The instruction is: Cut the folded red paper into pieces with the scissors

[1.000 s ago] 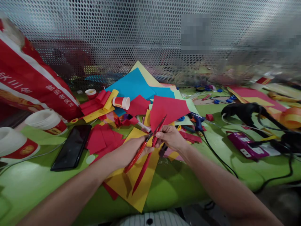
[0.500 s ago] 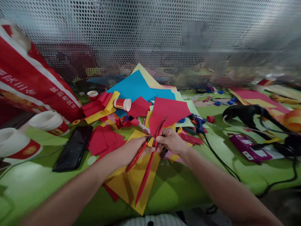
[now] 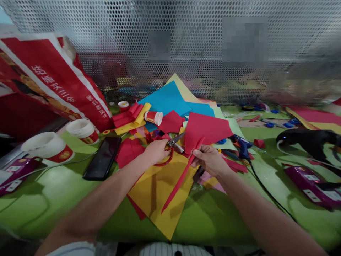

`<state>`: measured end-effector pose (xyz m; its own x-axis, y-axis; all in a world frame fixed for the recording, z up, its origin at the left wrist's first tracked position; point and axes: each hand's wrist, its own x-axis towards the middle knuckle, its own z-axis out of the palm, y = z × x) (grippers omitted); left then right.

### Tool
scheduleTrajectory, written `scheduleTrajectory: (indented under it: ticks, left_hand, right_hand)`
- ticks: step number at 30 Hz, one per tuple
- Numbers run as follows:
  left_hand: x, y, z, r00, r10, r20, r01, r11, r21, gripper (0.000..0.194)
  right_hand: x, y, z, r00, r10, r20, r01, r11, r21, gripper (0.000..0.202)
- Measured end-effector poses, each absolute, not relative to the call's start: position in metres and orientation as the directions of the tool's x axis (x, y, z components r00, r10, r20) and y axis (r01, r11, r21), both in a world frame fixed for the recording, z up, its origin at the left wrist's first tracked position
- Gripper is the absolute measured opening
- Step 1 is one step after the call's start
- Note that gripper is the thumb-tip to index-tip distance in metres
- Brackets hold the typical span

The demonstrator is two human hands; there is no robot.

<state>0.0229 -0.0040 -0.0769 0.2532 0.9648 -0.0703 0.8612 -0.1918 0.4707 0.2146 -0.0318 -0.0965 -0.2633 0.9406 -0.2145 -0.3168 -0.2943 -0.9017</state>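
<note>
My left hand (image 3: pixel 157 151) is closed around red-handled scissors (image 3: pixel 174 142), whose blades point up and to the right. Between the fingers of my right hand (image 3: pixel 209 158) is a long narrow red paper strip (image 3: pixel 179 183), slanting down to the left. Behind the strip lies a large red paper sheet (image 3: pixel 206 128). Below both hands a yellow paper sheet (image 3: pixel 160 188) hangs slightly over the table's front edge. Red paper pieces (image 3: pixel 130 151) lie left of the scissors.
A black phone (image 3: pixel 102 158) and white-and-red paper cups (image 3: pixel 48 145) stand left, before a red bag (image 3: pixel 61 78). Blue paper (image 3: pixel 170 97) and a tipped cup (image 3: pixel 153 117) lie behind. At right are a blue glue gun (image 3: pixel 243 145), its cable, and a purple box (image 3: pixel 311 185).
The scissors have moved left, away from the red strip, and my hands are farther apart. The strip stays in my right hand. The whole view has shifted, with the scene sliding right.
</note>
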Motion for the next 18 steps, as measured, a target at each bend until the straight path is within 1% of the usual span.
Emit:
scheduleTrajectory:
  ticks: [3, 5, 7, 8, 10, 12, 14, 16, 18]
  left_hand:
    - [0.018, -0.002, -0.074, 0.254, 0.966, -0.050, 0.848, -0.198, 0.491, 0.036]
    - [0.007, 0.001, -0.062, 0.215, 0.976, -0.022, 0.846, -0.175, 0.505, 0.027]
    - [-0.015, 0.007, -0.046, 0.104, 0.994, 0.018, 0.861, -0.100, 0.498, 0.014]
    - [-0.030, 0.011, -0.038, 0.026, 0.998, 0.051, 0.871, -0.048, 0.488, 0.011]
    - [-0.062, 0.020, -0.026, -0.240, 0.956, 0.167, 0.863, 0.131, 0.488, 0.011]
    - [-0.093, 0.029, -0.023, -0.407, 0.891, 0.202, 0.825, 0.264, 0.499, 0.012]
    - [-0.114, 0.037, -0.027, -0.492, 0.850, 0.190, 0.787, 0.340, 0.515, 0.011]
    - [-0.124, 0.046, -0.035, -0.537, 0.831, 0.144, 0.763, 0.405, 0.504, 0.012]
    - [-0.127, 0.055, -0.043, -0.592, 0.796, 0.125, 0.738, 0.472, 0.482, 0.007]
  right_hand:
    - [0.214, -0.033, -0.096, -0.272, 0.934, -0.231, -0.307, -0.312, -0.899, 0.040]
    - [0.213, -0.034, -0.096, -0.282, 0.931, -0.231, -0.305, -0.315, -0.899, 0.040]
    - [0.213, -0.035, -0.095, -0.286, 0.931, -0.227, -0.305, -0.313, -0.899, 0.039]
    - [0.213, -0.035, -0.095, -0.288, 0.931, -0.226, -0.306, -0.313, -0.899, 0.039]
    - [0.213, -0.036, -0.096, -0.288, 0.930, -0.229, -0.308, -0.316, -0.897, 0.040]
    - [0.213, -0.036, -0.096, -0.292, 0.926, -0.238, -0.305, -0.326, -0.895, 0.041]
    - [0.213, -0.036, -0.095, -0.294, 0.923, -0.248, -0.295, -0.334, -0.895, 0.041]
    - [0.213, -0.035, -0.096, -0.291, 0.922, -0.255, -0.286, -0.339, -0.897, 0.041]
    - [0.212, -0.035, -0.096, -0.287, 0.924, -0.253, -0.281, -0.333, -0.900, 0.042]
